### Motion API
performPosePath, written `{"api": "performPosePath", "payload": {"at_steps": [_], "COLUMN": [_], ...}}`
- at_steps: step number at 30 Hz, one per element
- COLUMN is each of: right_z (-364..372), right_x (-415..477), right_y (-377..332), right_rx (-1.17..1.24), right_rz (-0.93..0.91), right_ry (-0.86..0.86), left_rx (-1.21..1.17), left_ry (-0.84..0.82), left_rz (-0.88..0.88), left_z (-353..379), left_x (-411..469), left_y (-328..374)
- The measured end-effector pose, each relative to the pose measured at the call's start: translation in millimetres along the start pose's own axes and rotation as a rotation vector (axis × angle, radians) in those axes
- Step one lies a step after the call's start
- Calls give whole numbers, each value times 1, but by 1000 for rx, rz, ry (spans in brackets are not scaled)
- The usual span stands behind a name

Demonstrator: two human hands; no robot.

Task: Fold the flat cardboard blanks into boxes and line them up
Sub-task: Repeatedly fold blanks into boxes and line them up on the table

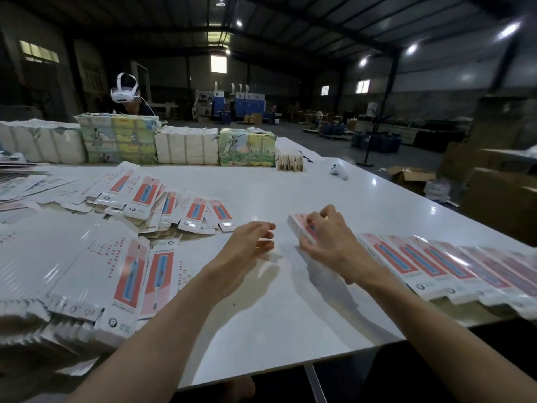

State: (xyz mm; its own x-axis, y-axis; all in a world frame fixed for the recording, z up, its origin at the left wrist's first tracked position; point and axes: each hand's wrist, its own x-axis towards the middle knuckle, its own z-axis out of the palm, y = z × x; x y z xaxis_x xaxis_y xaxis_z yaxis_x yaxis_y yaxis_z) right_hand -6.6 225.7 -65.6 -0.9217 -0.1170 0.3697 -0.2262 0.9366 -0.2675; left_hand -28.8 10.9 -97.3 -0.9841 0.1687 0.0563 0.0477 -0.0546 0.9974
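We find open room down the middle of the glossy white table (290, 187). Heaped flat white-and-red cardboard blanks (87, 271) block the left, a row of folded white-and-red boxes (436, 266) lines the near right edge, stacked wrapped bundles (186, 145) wall the far edge, and a small white controller (338, 170) lies beyond.

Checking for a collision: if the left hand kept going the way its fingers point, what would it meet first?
Probably the folded box held by the right hand; the left hand points across bare table toward it, though depth is uncertain.
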Motion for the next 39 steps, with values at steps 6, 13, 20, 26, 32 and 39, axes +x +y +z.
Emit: {"api": "performPosePath", "payload": {"at_steps": [6, 13, 20, 26, 32, 39], "right_z": [-11, -29, -4, 46, 69, 72], "right_x": [-38, -37, 17, 49, 50, 47], "right_y": [47, 68, 13, -42, -24, -23], "right_rx": [-419, -597, -409, -94, 20, 143], "right_rz": [159, 247, 15, -14, -27, -56], "right_ry": [-63, -144, 11, 115, 40, 43], "left_rx": [215, 256, 189, 177, 603, 1445], "left_ry": [-114, -114, -85, 5, 202, 541], "left_rz": [80, 82, 79, 58, 178, -174], "left_z": [5, 7, 6, 1, -5, -75], "left_x": [-7, -11, -15, -17, -12, -51], "left_y": [2, 6, 4, 1, 20, 91]}}
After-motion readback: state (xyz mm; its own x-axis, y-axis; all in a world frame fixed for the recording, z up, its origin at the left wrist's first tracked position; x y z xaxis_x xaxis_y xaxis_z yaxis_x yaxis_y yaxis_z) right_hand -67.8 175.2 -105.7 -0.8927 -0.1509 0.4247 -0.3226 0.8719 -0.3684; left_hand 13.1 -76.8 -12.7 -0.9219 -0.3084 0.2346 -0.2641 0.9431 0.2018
